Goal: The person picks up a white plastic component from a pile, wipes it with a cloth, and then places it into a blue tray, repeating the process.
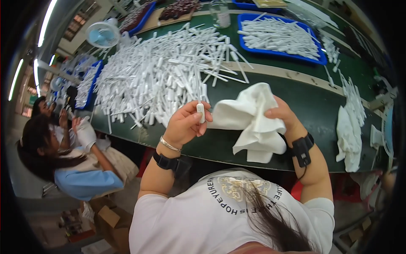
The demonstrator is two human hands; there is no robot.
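Note:
My left hand [184,123] pinches a slim white plastic stick [201,112] by its thick rounded end, between thumb and fingers. The thin shaft points up and away, over the edge of a big heap of similar white sticks [156,72]. My right hand [284,113] is closed on a bunched white cloth [256,120], whose folds hang down and spread leftward close to my left fingers. Cloth and stick appear apart. Both hands are above the near edge of the dark green table [218,148].
A blue tray [281,51] of white sticks stands at the back right. Another white cloth [349,137] lies at the right, beside more sticks. A clear jar [220,15] and a magnifier lamp [102,34] are at the back. Co-workers [63,156] sit along the left.

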